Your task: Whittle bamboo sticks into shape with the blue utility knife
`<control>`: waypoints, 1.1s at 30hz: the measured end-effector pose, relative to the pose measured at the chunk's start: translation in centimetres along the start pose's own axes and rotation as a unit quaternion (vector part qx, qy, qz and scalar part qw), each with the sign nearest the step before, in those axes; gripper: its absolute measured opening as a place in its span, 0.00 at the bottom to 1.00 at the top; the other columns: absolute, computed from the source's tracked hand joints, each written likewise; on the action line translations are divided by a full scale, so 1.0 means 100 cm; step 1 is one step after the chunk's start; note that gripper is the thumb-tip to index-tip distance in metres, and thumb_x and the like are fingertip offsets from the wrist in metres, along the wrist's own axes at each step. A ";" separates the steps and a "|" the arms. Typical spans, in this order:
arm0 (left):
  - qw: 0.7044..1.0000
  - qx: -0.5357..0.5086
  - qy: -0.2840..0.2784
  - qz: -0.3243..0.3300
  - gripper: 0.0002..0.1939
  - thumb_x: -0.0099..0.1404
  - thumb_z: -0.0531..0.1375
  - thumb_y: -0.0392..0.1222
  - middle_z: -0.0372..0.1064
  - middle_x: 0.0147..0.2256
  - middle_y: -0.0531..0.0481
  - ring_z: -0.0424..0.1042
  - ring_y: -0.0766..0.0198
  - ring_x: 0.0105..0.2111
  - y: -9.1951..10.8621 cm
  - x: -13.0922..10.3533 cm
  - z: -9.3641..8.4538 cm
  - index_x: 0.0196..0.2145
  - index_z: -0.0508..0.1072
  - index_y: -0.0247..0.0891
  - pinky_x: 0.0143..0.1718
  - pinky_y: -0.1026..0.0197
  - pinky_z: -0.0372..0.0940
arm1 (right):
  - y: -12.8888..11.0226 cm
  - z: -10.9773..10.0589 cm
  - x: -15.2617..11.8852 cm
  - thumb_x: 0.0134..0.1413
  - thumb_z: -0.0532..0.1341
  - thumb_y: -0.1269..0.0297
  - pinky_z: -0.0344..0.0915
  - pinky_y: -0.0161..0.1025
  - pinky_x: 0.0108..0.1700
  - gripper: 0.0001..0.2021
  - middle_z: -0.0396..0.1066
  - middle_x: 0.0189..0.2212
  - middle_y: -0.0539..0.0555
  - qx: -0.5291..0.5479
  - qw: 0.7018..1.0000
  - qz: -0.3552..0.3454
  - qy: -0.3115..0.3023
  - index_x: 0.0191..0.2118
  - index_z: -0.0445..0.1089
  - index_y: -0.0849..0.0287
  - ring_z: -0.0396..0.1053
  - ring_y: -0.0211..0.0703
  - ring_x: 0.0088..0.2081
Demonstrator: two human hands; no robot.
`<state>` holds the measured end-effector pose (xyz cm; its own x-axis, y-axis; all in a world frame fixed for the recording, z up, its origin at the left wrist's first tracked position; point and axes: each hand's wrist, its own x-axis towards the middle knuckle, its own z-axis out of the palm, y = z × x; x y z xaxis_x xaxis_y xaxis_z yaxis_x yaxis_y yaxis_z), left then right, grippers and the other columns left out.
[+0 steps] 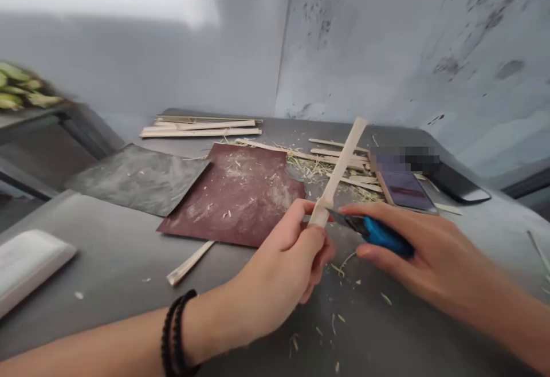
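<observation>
A pale wooden strip [346,156] slants up and to the right, its lower end pinched between the thumb and fingers of my left hand [286,262]. My right hand [412,245] is closed around a blue utility knife [384,236]. The knife's blade points left and meets the strip at a thicker, knot-like band just above my left fingers. Beneath and left of the strip lies a dark red sheet of sandpaper [236,193] with shavings on it. The inner fingers of my right hand are partly hidden.
A grey sheet [140,179] lies left of the red one. Strips [201,132] are stacked at the back; others lie among shavings behind my hands. Two phones, one [406,188] nearer, sit at right. A white block [32,265] is at left, and a short strip [189,263] lies in front.
</observation>
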<state>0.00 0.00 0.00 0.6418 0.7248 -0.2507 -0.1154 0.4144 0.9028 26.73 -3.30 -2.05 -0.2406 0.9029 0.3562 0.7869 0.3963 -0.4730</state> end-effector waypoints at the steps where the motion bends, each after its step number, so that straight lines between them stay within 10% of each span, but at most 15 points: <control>1: 1.000 -0.002 -0.003 -0.004 0.04 0.88 0.56 0.43 0.62 0.30 0.65 0.46 0.73 0.22 0.000 -0.001 0.000 0.48 0.66 0.47 0.22 0.73 0.51 | -0.003 0.001 -0.003 0.81 0.66 0.40 0.79 0.41 0.38 0.21 0.91 0.51 0.53 -0.028 0.999 -0.018 0.003 0.67 0.83 0.41 0.89 0.51 0.41; 13: 1.000 0.002 -0.017 0.015 0.15 0.87 0.69 0.57 0.59 0.31 0.65 0.48 0.71 0.23 -0.007 -0.002 0.001 0.49 0.70 0.48 0.20 0.65 0.46 | -0.021 -0.001 0.005 0.86 0.60 0.36 0.78 0.42 0.30 0.22 0.92 0.45 0.53 -0.077 0.994 -0.066 0.048 0.60 0.83 0.43 0.90 0.51 0.36; 33: 0.996 0.084 0.037 0.019 0.21 0.90 0.62 0.58 0.54 0.24 0.68 0.46 0.73 0.18 -0.004 -0.001 0.004 0.39 0.65 0.47 0.18 0.65 0.48 | -0.017 -0.004 0.000 0.84 0.60 0.33 0.71 0.43 0.23 0.24 0.91 0.43 0.51 -0.104 0.992 -0.060 0.032 0.56 0.83 0.44 0.87 0.50 0.30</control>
<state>0.24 -0.48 -0.23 0.5816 0.7789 -0.2348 -0.0061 0.2928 0.9562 25.62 -4.07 -0.94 -0.3080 0.8363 0.4535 0.8567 0.4511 -0.2501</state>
